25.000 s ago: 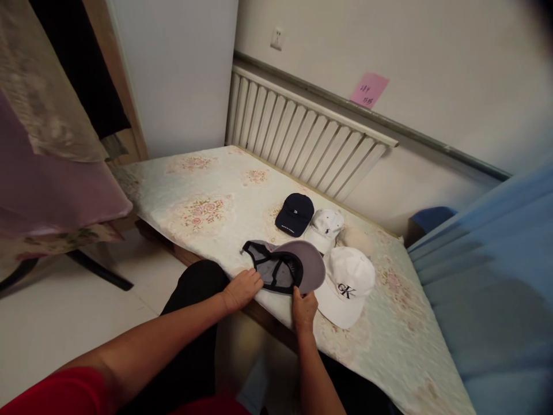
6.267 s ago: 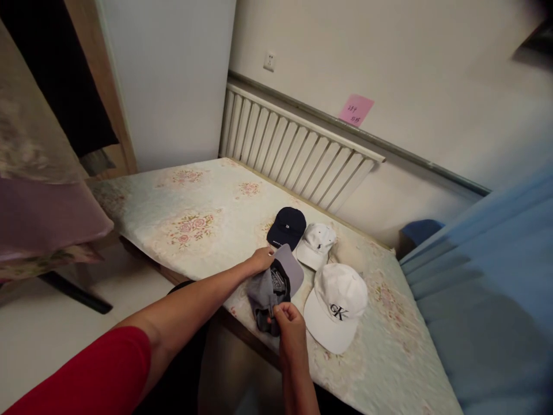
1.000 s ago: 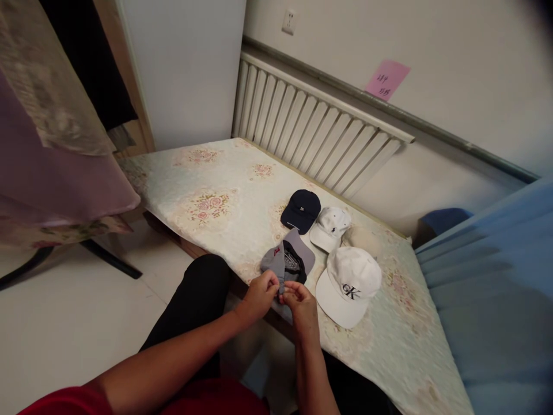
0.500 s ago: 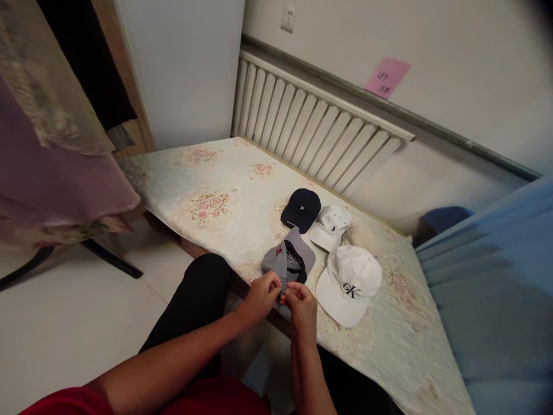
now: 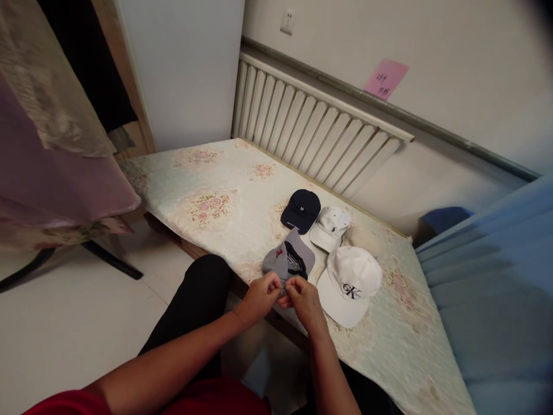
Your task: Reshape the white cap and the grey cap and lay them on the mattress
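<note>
Bed with floral cover, radiator behind it, blue curtain to the right. Four caps sit at the near edge: white cap with black logo, navy cap, small white cap between them, and the grey cap nearest the person, folded in on itself with the dark lining showing. Grey cap looks light and floppy in the crown, stiffer only in the brim; best held by the brim or the back strap. Left hand and right hand meet at its near edge, both curled nearly closed, fingertips pinching the grey fabric there. Exact part pinched is hidden.
</note>
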